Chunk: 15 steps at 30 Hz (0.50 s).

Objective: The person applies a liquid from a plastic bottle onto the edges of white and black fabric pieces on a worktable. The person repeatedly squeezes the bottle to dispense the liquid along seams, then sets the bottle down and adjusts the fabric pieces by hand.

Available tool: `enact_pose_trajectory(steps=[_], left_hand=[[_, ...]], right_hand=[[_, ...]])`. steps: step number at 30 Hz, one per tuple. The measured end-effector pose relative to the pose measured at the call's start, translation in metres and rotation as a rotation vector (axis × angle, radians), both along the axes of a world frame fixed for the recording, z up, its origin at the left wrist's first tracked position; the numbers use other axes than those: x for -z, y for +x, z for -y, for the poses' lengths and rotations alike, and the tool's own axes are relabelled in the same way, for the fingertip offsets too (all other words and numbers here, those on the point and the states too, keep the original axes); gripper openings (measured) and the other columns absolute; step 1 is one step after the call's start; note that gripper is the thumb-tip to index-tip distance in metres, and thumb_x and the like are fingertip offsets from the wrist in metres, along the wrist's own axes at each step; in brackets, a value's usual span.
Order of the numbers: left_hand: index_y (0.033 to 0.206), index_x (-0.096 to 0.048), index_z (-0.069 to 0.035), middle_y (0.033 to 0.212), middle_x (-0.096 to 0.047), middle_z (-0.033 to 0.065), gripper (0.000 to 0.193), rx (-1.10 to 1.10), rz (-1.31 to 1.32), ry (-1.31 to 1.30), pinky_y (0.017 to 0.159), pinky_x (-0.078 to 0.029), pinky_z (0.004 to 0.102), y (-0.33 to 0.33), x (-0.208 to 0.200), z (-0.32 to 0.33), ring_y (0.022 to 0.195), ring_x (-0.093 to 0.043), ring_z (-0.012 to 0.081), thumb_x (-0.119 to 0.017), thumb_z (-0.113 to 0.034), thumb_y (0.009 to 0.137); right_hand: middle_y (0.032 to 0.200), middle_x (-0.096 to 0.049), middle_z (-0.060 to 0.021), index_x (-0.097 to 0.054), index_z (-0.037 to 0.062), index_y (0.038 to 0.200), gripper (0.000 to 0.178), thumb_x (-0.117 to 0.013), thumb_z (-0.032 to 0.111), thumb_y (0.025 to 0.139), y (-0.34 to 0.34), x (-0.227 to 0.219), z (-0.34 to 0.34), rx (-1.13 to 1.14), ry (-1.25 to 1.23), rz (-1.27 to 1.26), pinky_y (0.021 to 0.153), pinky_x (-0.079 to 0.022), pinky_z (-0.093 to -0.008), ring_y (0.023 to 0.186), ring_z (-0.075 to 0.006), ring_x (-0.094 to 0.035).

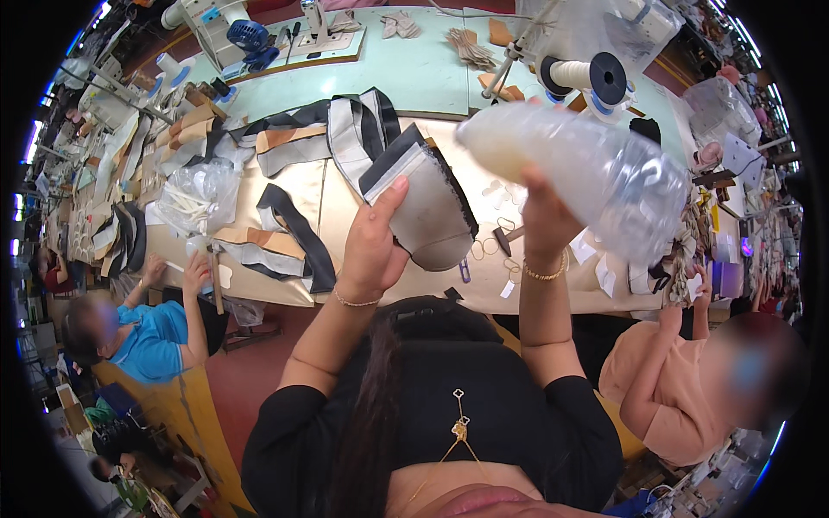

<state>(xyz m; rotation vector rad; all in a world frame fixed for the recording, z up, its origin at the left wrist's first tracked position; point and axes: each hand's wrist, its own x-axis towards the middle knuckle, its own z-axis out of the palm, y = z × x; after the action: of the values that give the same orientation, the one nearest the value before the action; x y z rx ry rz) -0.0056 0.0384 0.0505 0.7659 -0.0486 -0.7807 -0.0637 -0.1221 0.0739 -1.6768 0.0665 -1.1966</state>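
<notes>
My left hand [373,250] grips a grey, curved sewn piece [438,220] with a black band along its top and a dark edge on its right side. The piece is held up above the table, thumb across its face. In my right hand [544,216] is a large clear plastic bottle [596,168] with cloudy whitish content. It lies tilted in the air, its narrow end pointing left toward the grey piece and its base to the lower right. Scissors [508,237] lie on the table below the bottle.
Black, grey and tan strips [298,147] lie in a heap on the table [337,216] to the left, beside a clear plastic bag [199,194]. A thread spool [596,76] and sewing machine [324,34] stand farther back. Co-workers sit at left [155,341] and right [665,380].
</notes>
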Motion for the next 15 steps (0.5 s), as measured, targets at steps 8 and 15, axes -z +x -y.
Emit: enact_pose_trajectory(steps=[8,15], left_hand=[[0.117,-0.051,0.005,0.111,-0.060,0.0130,0.038,0.062,0.019,-0.054,0.091,-0.044,0.0334,0.004,0.010,-0.005,0.102,-0.058,0.0219,-0.042,-0.025,0.095],[0.129,-0.040,0.001,0.126,-0.050,0.0113,0.051,0.129,-0.024,-0.097,0.099,-0.036,0.0339,-0.002,-0.003,0.008,0.115,-0.049,0.0207,-0.034,-0.036,0.096]], right_hand=[[0.115,-0.055,-0.0099,-0.050,-0.0032,0.117,0.054,-0.076,0.020,0.075,0.007,-0.011,0.002,0.194,-0.083,0.103,0.083,-0.047,-0.0299,0.100,-0.0152,-0.055],[0.096,-0.063,-0.0069,-0.063,-0.0026,0.094,0.032,-0.078,0.016,0.072,0.007,-0.005,-0.002,0.000,0.168,0.219,0.077,-0.050,-0.0285,0.085,-0.0158,-0.060]])
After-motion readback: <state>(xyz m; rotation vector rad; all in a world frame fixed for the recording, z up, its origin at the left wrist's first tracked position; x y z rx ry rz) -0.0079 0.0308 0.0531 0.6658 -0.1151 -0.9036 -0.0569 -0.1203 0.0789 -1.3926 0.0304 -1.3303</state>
